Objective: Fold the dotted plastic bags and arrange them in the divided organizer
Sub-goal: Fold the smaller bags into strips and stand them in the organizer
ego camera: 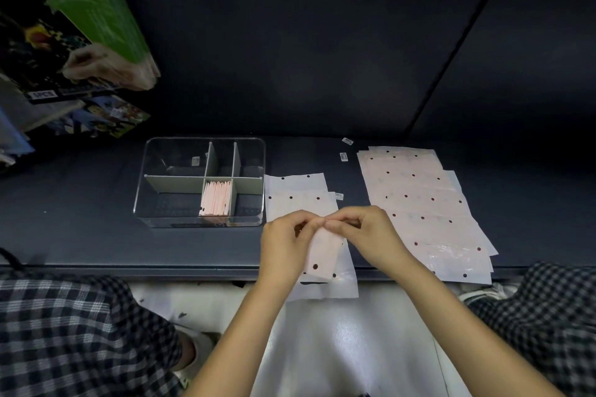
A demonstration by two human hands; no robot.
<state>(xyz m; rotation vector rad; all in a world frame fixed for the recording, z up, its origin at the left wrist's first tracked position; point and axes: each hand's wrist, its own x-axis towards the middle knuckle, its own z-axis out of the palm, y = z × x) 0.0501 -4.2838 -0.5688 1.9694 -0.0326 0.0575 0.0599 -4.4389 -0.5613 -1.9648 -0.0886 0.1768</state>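
Note:
A narrow folded dotted bag (322, 255) hangs between my hands over the shelf's front edge. My left hand (285, 243) and my right hand (364, 234) pinch its top edge, fingertips meeting. Under them lie flat dotted bags (296, 193), reaching past the edge. A fanned pile of several flat dotted bags (422, 203) lies to the right. The clear divided organizer (151, 184) stands to the left; several folded pink bags (216, 198) stand upright in its front middle compartment. The other compartments look bare.
Everything sits on a dark shelf (80, 222) with a dark back wall. Colourful packages (74, 42) lean at the far left. Small white stickers (343, 156) lie between organizer and pile. My checked trouser knees (74, 332) flank a white floor below.

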